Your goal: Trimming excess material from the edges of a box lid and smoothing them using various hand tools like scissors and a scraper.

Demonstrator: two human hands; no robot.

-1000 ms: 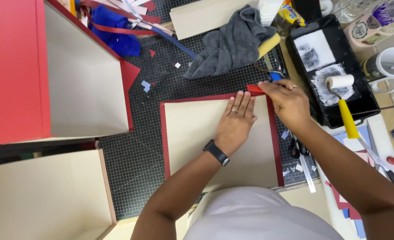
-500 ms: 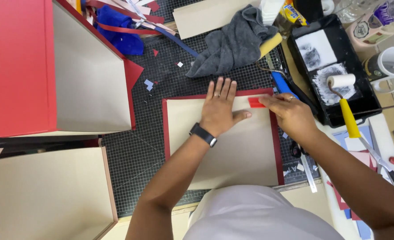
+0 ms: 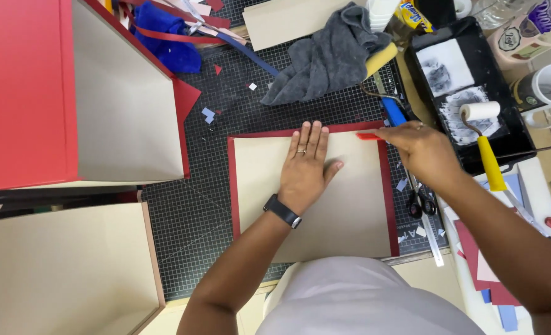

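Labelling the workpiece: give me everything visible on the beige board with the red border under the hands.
The flat rectangular beige board with a red border lies on the black gridded cutting mat, looking like card edged in red covering along its left, top and right sides. Its near edge is hidden by the person's body. The left hand presses flat on it; the right hand holds a small red tool at its top right corner.

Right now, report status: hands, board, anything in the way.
Left hand flat on the beige board. Right hand pressing a red tool at the board's top right corner. Scissors lie just right of the board.
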